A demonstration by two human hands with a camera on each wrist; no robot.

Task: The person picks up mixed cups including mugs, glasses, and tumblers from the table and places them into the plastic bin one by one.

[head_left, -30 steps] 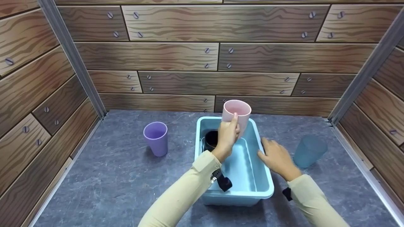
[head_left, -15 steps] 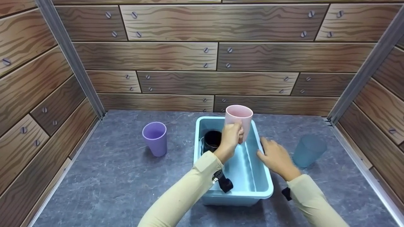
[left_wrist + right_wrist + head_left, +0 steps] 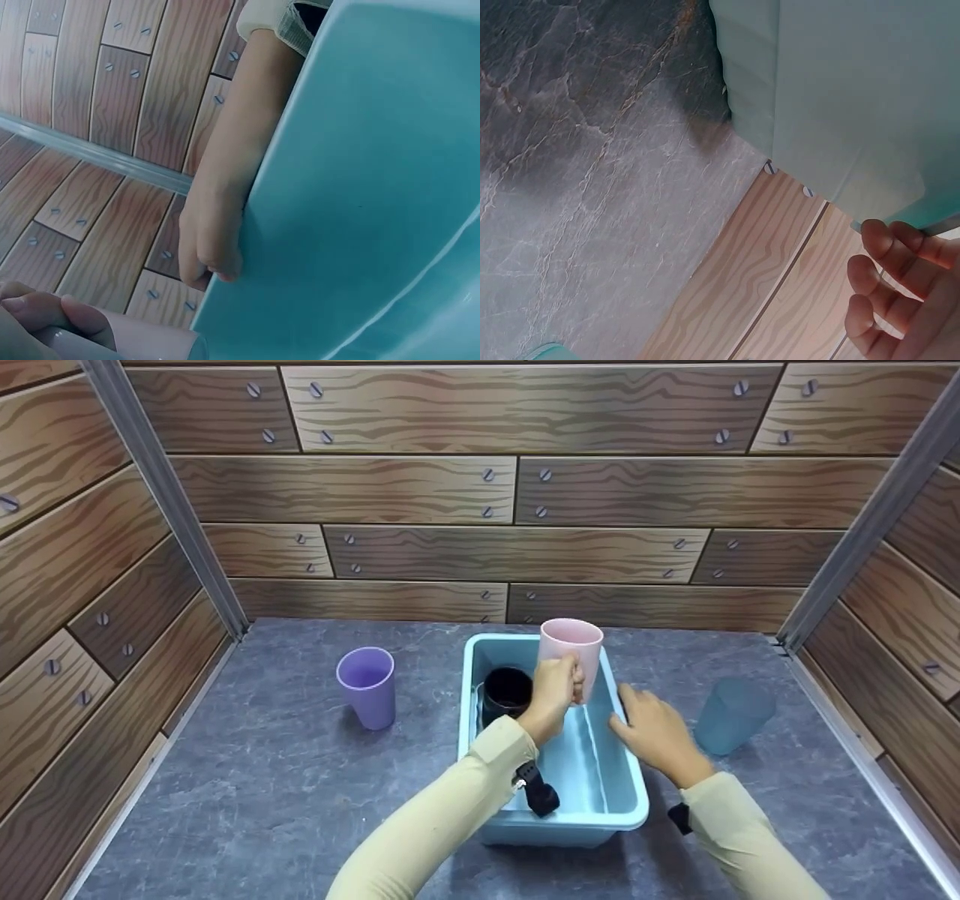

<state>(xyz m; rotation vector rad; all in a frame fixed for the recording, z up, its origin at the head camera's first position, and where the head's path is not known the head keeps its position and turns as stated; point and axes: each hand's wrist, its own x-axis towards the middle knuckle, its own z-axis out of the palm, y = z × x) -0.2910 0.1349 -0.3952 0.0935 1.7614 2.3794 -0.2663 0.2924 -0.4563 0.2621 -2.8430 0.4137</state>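
Observation:
My left hand (image 3: 556,686) grips a pink cup (image 3: 574,634), its fingers wrapped round the side. The cup is slightly tilted, its mouth up, over the far right part of a light blue plastic bin (image 3: 637,799). In the left wrist view the pink cup (image 3: 150,339) shows only in part. A black cup (image 3: 504,690) stands inside the bin at its left side, partly hidden by my left hand and wrist. On the bin's right rim, my right hand (image 3: 660,731) holds the edge, fingers (image 3: 877,285) on the outer side.
A purple cup (image 3: 371,694) stands on the grey marbled table (image 3: 262,780), left of the bin. Beyond my right hand stands a translucent blue cup (image 3: 733,716). Wood-patterned walls (image 3: 420,555) close off the back and both sides.
My left hand has brought the pink cup lower and a little to the right, uncovering more of the black cup. The right hand stays on the rim.

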